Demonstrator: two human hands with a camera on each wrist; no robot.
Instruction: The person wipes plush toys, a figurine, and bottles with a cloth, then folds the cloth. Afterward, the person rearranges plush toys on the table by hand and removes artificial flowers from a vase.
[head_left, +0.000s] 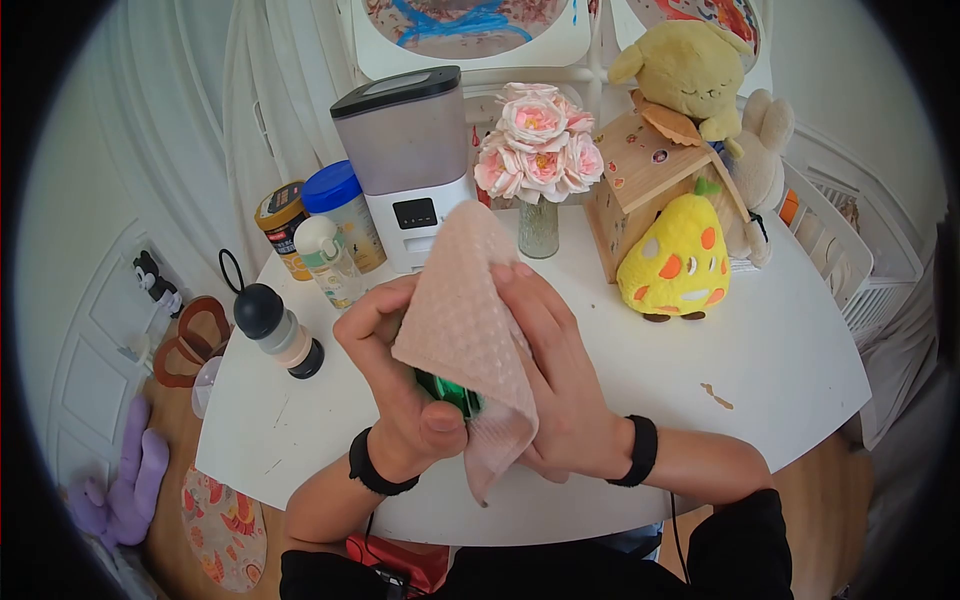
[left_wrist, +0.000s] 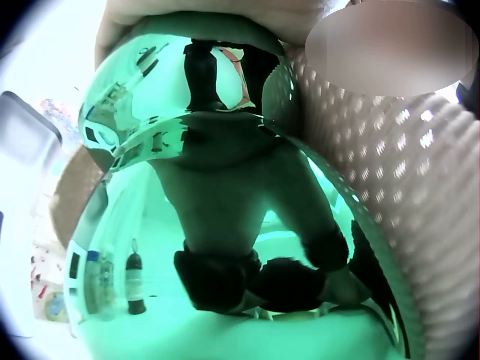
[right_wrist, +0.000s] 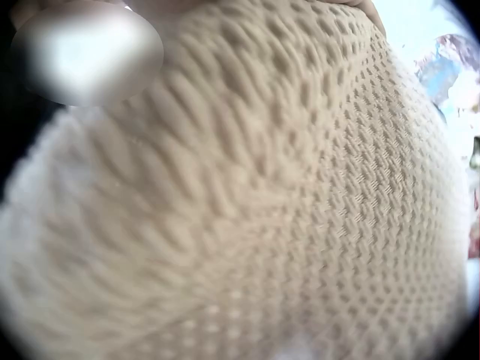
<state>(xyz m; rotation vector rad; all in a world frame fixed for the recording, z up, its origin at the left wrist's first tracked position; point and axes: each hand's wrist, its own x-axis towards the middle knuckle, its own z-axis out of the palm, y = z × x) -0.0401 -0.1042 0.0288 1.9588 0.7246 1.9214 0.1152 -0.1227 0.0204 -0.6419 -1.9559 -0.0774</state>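
Observation:
A shiny green ornament (head_left: 450, 393) with a mirror-like surface is in my left hand (head_left: 395, 395), whose fingers and thumb curl round its side. In the left wrist view the ornament (left_wrist: 232, 195) shows a smaller rounded bulge joined to a larger one, full of reflections. A pink waffle-weave cloth (head_left: 460, 310) drapes over most of it, one corner standing up and another hanging down. My right hand (head_left: 565, 390) grips the cloth against the ornament's right side. The textured cloth (right_wrist: 300, 195) fills nearly the whole right wrist view, hiding what lies beneath.
Both hands are over a white table (head_left: 690, 400). Behind stand a pet feeder (head_left: 410, 150), a vase of pink roses (head_left: 540, 225), a wooden house (head_left: 640, 170) and a yellow plush pear (head_left: 675, 260). On the left are a black-topped bottle (head_left: 280, 330), a clear bottle (head_left: 330, 265) and blue-lidded jar (head_left: 345, 205).

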